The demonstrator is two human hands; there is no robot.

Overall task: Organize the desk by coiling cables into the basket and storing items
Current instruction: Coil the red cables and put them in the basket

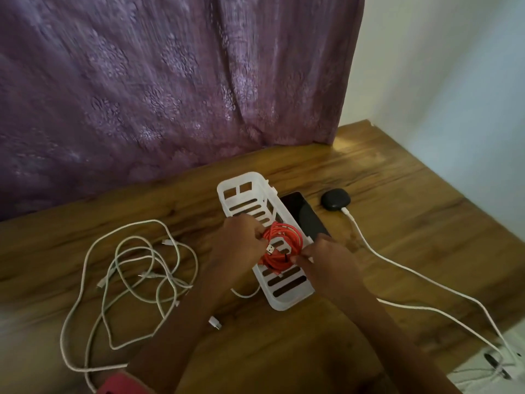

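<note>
Wooden desk, viewed from above and in front; a purple patterned curtain hangs behind its far edge and a pale wall closes the right side.

White slotted plastic basket stands near the middle of the desk, long axis running from the far edge toward the near edge, slightly angled. Inside it, about midway along its length, sits a coiled red cable with a white USB plug visible at the coil's near-left side.

Left hand: fingers closed on the left side of the red coil, thumb and fingertips pinching the strands at the basket's left wall. Right hand: fingers curled and pinched on the right side of the same coil, over the basket's right wall. Both hands hold the coil within the basket; whether it rests on the basket floor cannot be told.

A dark phone lies flat, touching the basket's right wall, partly hidden by the right hand. A black rounded earbud case sits just beyond it toward the right edge, with a white charging cable plugged in and trailing to the near right corner.

On the left half of the desk, loose white cables lie in an uncoiled tangle, 1 strand running off the near edge. A small white connector lies near the basket's near left corner.
</note>
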